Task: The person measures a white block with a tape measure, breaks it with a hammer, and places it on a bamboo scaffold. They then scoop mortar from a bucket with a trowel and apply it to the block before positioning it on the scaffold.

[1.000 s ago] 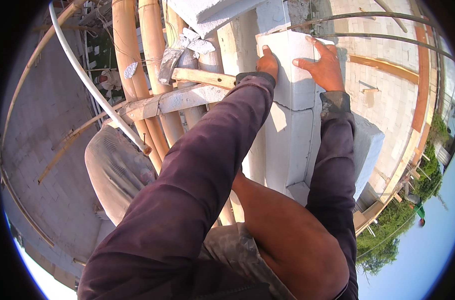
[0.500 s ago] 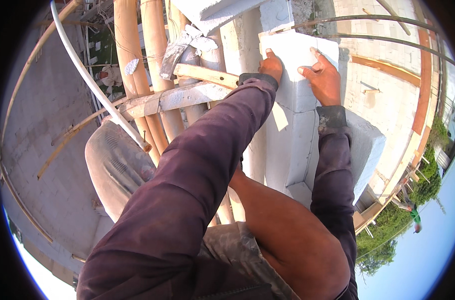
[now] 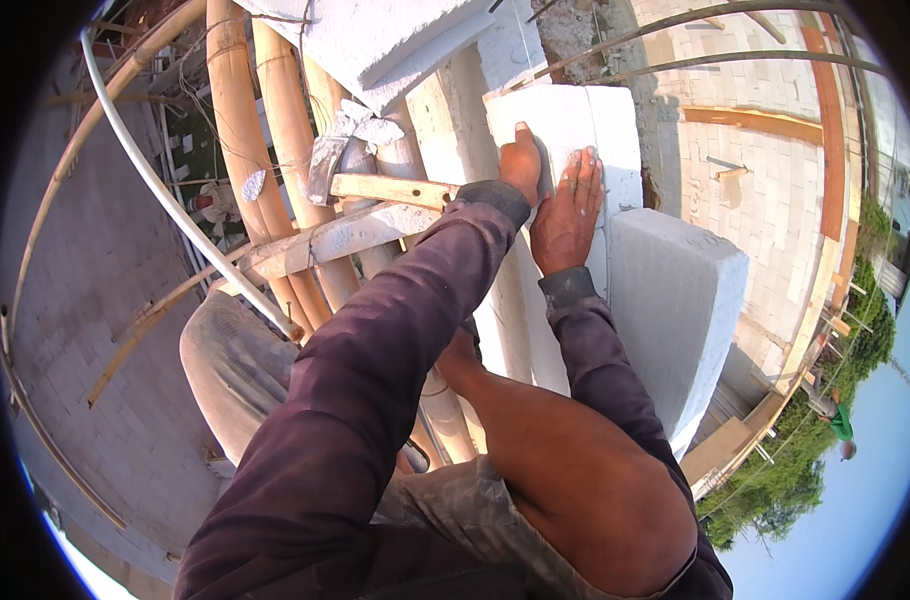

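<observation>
A white building block [image 3: 611, 125] lies in the wall row in front of me, with a seam along its top. My left hand [image 3: 520, 168] grips its left edge; one digit points up along the top and the other fingers are mostly hidden. Flat against the block, beside the left hand, rests my right hand [image 3: 569, 213], fingers stretched out and together. Right of my right forearm another block [image 3: 675, 290] stands on edge. Left of my left wrist, a hammer with a wooden handle [image 3: 390, 188] lies over the bamboo poles.
Thick bamboo poles [image 3: 237, 110] and a white pipe [image 3: 155, 180] stand on the left. A larger white slab [image 3: 405, 45] lies ahead. Thin dark rods [image 3: 735, 57] cross the upper right. Broken white chips [image 3: 370, 125] sit near the hammer. A person in green [image 3: 841, 422] is far right.
My right hand has moved left from the block's right side and now lies flat beside my left hand. The view has shifted slightly, showing more of the block on edge.
</observation>
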Demonstrator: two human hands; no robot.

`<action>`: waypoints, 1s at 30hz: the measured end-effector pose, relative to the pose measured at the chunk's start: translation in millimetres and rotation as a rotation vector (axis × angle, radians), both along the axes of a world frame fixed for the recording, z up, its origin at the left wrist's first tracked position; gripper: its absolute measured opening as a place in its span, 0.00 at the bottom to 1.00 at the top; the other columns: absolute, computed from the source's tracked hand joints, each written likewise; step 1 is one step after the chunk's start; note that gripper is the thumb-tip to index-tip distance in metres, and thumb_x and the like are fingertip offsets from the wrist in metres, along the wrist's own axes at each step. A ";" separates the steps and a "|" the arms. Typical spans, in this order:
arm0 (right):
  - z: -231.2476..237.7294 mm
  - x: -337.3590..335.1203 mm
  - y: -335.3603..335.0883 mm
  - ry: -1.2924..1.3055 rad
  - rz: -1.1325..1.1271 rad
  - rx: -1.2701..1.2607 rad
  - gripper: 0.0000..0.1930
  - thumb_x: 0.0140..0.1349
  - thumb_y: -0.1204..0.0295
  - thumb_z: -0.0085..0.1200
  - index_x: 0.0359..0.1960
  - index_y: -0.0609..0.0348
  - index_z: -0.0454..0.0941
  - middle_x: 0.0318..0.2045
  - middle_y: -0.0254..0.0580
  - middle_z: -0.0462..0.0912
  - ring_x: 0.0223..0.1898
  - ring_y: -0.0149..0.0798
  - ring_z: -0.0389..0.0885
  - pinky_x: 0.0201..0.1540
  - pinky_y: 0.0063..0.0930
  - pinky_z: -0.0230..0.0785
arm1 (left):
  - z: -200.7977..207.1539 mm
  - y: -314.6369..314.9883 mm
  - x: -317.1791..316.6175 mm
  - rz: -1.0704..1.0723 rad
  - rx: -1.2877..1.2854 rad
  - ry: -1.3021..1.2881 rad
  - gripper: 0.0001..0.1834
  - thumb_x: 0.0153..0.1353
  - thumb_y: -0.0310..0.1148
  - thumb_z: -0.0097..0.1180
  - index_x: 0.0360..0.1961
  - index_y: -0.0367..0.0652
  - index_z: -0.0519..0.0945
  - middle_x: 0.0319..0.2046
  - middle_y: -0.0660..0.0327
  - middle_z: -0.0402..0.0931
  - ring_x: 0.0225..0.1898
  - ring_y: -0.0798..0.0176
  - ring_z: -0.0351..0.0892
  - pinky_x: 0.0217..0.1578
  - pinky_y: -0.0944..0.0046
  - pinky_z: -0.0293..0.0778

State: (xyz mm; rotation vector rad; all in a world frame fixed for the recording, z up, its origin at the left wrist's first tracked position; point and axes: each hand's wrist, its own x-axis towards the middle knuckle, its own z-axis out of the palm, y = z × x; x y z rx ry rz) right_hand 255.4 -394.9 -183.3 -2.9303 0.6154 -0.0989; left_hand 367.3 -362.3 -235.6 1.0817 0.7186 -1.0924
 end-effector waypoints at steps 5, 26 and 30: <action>1.2 -10.4 8.3 -0.002 -0.022 0.011 0.33 0.65 0.77 0.44 0.72 0.69 0.52 0.75 0.58 0.50 0.77 0.59 0.44 0.77 0.55 0.38 | 34.7 20.3 -31.9 0.046 -0.186 -0.159 0.44 0.72 0.59 0.41 0.73 0.29 0.54 0.72 0.41 0.55 0.72 0.45 0.57 0.70 0.51 0.56; 22.5 -68.0 35.5 -0.161 -0.219 0.187 0.26 0.52 0.81 0.52 0.56 0.72 0.72 0.66 0.52 0.67 0.70 0.56 0.61 0.69 0.51 0.50 | -50.3 6.9 -44.8 0.199 0.016 -0.039 0.41 0.73 0.59 0.36 0.74 0.37 0.57 0.72 0.48 0.57 0.71 0.50 0.58 0.71 0.54 0.51; 18.1 -71.8 32.3 -0.210 -0.173 0.163 0.23 0.53 0.80 0.51 0.54 0.68 0.75 0.66 0.48 0.68 0.70 0.53 0.61 0.70 0.51 0.49 | -63.7 -5.3 -49.5 0.164 0.037 -0.148 0.43 0.72 0.59 0.39 0.75 0.37 0.51 0.71 0.45 0.58 0.71 0.48 0.59 0.70 0.53 0.53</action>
